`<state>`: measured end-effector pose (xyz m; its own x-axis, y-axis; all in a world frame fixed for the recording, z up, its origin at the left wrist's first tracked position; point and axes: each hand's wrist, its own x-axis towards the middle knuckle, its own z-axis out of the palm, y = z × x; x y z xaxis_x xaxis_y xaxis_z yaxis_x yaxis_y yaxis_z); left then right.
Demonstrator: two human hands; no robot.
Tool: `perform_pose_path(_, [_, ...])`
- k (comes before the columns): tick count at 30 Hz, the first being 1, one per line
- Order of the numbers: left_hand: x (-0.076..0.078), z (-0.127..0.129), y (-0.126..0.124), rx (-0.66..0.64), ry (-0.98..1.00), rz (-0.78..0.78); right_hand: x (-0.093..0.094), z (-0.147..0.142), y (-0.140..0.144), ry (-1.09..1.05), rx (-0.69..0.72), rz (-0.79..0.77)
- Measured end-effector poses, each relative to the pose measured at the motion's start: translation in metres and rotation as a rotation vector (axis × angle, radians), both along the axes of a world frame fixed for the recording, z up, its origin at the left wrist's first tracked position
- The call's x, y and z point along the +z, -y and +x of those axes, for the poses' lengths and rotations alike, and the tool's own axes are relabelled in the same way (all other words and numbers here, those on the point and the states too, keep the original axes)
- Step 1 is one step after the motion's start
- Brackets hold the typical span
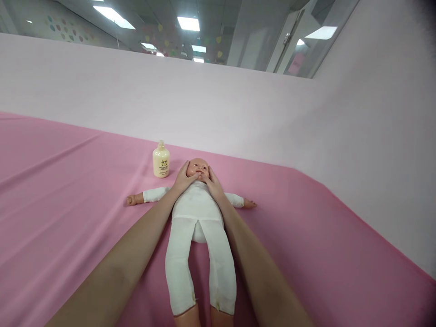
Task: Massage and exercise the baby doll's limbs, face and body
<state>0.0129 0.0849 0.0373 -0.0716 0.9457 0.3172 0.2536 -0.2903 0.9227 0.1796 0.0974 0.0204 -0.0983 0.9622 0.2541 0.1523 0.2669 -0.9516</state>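
A baby doll lies on its back, its white cloth body towards me and its arms stretched out to both sides. My left hand cups the left side of its head, with the thumb at the chin. On the other side, my right hand holds the head in the same way, its thumb near the mouth. The fingertips of both hands are partly hidden beside the head. Left of the head stands an upright cream-coloured bottle with dark print, apart from my hands.
A pink sheet with some creases covers the surface under the doll. Behind it and to the right rise white walls. A window at the top shows ceiling lights and coloured wall shapes.
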Motion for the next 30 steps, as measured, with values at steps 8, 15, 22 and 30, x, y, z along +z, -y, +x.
perform_pose_path(8, [0.0013,0.0007,0.0014,0.004,0.002,0.005,-0.0014,-0.0007,-0.0014,-0.015,-0.001,-0.024])
perform_pose_path(15, [0.0012,0.0005,0.0007,0.003,-0.001,0.005,-0.0019,-0.0006,-0.0021,-0.018,-0.003,-0.019])
perform_pose_path(22, [0.0025,0.0006,0.002,0.003,-0.006,0.006,-0.001,-0.0006,-0.0013,-0.014,0.003,-0.022])
perform_pose_path(30, [0.0011,0.0001,0.0014,0.003,0.002,0.003,-0.0007,-0.0012,-0.0011,-0.013,-0.006,-0.012])
